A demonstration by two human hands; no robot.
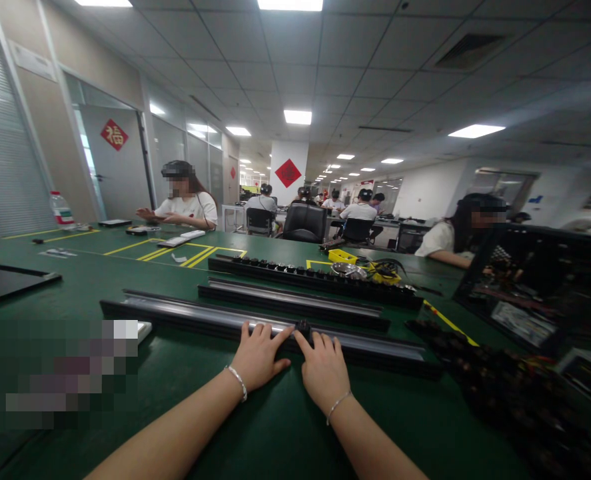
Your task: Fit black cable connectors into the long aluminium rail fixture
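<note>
A long black rail with a shiny inner channel (pixel 185 313) lies across the green table in front of me. My left hand (pixel 260 353) rests with spread fingers on its near edge, the index finger stretched towards a small black part (pixel 303 327) in the channel. From the other side my right hand (pixel 325 370) reaches the same part, its index finger at it and the other fingers lying over the rail. Neither hand is wrapped around anything. Just behind lies a shorter black rail (pixel 295 300), and beyond it a rail carrying a row of small black parts (pixel 300 272).
A heap of dark small parts (pixel 520 393) lies at the right, near a black open-sided case (pixel 530 293). Yellow trays (pixel 342 256) and a metal dish (pixel 348 270) stand behind the rails. Co-workers sit at the far left (pixel 190 207) and right (pixel 440 240).
</note>
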